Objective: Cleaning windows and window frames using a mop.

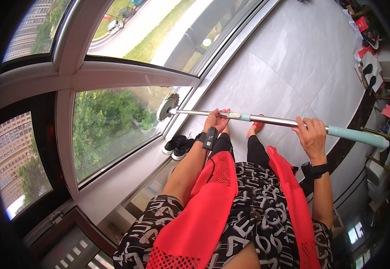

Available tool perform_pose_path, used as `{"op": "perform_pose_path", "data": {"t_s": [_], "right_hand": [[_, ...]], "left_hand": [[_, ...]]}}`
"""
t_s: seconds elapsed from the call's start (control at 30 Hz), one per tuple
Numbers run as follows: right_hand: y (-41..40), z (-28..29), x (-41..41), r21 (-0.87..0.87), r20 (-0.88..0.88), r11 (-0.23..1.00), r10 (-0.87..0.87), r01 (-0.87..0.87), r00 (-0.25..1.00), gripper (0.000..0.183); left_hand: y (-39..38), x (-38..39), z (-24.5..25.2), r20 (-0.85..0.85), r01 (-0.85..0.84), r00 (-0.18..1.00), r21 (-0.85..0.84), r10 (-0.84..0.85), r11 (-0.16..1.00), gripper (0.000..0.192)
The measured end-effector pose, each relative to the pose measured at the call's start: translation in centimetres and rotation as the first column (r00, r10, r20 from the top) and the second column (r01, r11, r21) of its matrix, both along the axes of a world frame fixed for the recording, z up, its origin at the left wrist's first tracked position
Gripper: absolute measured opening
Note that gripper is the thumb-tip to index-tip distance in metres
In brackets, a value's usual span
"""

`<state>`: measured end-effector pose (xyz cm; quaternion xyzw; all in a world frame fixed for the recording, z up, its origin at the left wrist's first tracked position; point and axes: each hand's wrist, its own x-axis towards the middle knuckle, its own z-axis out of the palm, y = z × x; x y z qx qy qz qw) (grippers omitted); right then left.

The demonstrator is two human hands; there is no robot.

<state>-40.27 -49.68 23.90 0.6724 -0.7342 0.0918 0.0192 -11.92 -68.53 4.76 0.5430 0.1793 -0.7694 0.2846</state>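
Note:
A telescopic mop [269, 119] with a metal pole and a pale green grip lies across the view. My left hand [216, 120] holds the pole from below, between the mop head and the small green lock on the pole. Farther along, my right hand [311, 136] is closed around the metal tube beside the long green end grip. The round mop head [168, 107] with its grey fringe is at the lower corner of a window pane [114, 124], by the frame; whether it presses on the glass I cannot tell.
Black shoes [179, 147] with white soles stand below the window sill [114, 188]. Pale floor tiles [282, 60] stretch beyond my feet. Along the right edge are a cluttered shelf with red items [361, 24] and brass-coloured handles [380, 132]. White window frame bars [68, 75] cross at the left.

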Motion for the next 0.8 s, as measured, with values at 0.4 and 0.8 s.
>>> {"op": "perform_pose_path", "data": {"t_s": [0.4,0.8], "right_hand": [[-5.0,1.0,0.6,-0.056,-0.262,0.995,0.062,-0.079,0.963,0.026],[1.1,18.1,-12.9,-0.269,-0.398,0.923,0.154,-0.276,0.904,0.038]], "left_hand": [[-7.0,-4.8,-4.9,0.015,-0.068,0.998,0.008,0.067,0.998,0.041],[0.0,-8.4,22.3,-0.35,0.058,0.873,-0.617,-0.34,0.785,0.031]]}}
